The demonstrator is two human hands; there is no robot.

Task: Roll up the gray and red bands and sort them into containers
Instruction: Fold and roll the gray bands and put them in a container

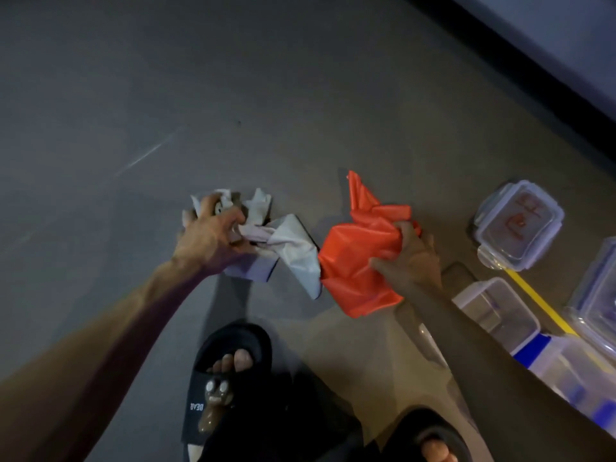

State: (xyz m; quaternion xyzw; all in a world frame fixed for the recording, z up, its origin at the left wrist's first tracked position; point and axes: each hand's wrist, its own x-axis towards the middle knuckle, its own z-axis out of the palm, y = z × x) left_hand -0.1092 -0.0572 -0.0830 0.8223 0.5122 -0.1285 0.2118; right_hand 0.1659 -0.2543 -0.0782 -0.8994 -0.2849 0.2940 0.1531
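red band (358, 258) in right fingers (405, 230)

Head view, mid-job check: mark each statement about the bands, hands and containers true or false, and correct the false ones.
1. The left hand grips the gray band. True.
2. The right hand holds nothing. False: its fingers clutch the red band.
3. The red band is already rolled up tight. False: it is a loose, crumpled bunch.
4. The clear containers sit on the person's right. True.
5. The lid with red writing lies by the left hand. False: it lies beyond the right hand, near the containers.
6. The person wears black slippers. True.
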